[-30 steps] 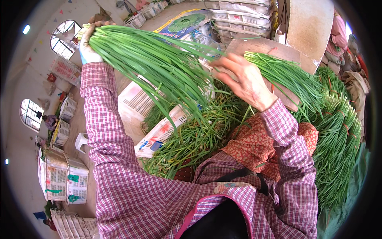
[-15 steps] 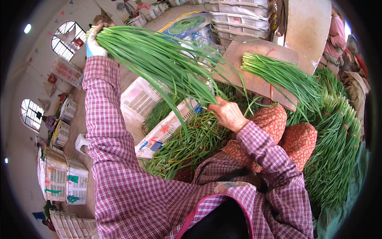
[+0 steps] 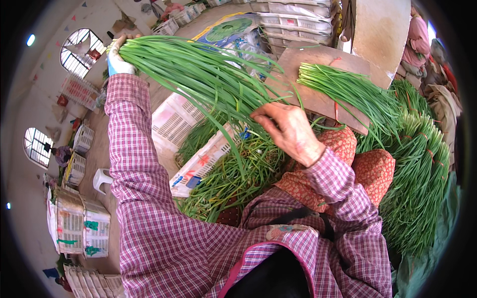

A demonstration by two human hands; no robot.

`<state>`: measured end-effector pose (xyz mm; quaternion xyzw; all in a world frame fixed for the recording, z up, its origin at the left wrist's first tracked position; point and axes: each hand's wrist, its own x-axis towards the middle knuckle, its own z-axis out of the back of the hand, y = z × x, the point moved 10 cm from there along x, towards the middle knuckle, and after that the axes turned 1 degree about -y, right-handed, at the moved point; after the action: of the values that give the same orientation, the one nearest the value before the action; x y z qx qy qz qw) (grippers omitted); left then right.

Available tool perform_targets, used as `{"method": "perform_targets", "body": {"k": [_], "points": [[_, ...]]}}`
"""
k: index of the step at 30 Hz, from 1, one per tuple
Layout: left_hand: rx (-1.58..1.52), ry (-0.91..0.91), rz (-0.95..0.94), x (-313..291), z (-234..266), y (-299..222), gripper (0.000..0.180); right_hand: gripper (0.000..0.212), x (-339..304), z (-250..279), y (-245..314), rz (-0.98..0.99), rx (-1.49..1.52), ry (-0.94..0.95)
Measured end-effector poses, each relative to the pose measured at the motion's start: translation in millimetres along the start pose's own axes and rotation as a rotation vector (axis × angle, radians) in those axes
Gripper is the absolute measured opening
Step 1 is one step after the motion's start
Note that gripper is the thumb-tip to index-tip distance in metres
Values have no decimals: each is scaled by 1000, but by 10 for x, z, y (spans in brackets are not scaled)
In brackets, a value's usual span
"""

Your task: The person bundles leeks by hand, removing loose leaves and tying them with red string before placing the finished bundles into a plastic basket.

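My left hand (image 3: 119, 59), in a white and blue glove, grips a long bunch of garlic chives (image 3: 198, 69) by its pale stem ends at the upper left. The green leaves stretch across to the right and droop at the tips. My bare right hand (image 3: 288, 130) is at those tips, its thumb and fingers pinched together on leaf ends; how many leaves it has cannot be made out. Below the bunch lies a heap of loose, partly yellowed leaves (image 3: 238, 171). Another bunch of chives (image 3: 343, 89) rests on a brown board (image 3: 318, 102) to the right.
A white plastic crate (image 3: 171, 126) with greens inside stands beyond the loose heap. Tied chives (image 3: 415, 193) are piled along my right side. Stacked white crates (image 3: 296, 22) rise behind the board. A white stool (image 3: 102, 179) and more crates (image 3: 82, 223) are at the left.
My right hand has moved up and slightly left along the leaf tips, its back turning more into view. The left hand still grips the stems, hardly moved.
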<state>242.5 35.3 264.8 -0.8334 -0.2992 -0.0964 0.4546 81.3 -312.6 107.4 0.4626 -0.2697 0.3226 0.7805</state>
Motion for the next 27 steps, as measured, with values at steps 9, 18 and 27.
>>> {"method": "perform_targets", "body": {"k": [9, 18, 27], "points": [[5, -6, 87, -85, -124, 253, 10, 22, 168, -326, -390, -189, -132, -96], [-54, 104, 79, -146, -221, 351, 18, 20, 169, -341, -611, -295, 138, -66], [209, 334, 21, -235, -434, 500, 26, 27, 97, -45, -434, -371, 283, 262]]}}
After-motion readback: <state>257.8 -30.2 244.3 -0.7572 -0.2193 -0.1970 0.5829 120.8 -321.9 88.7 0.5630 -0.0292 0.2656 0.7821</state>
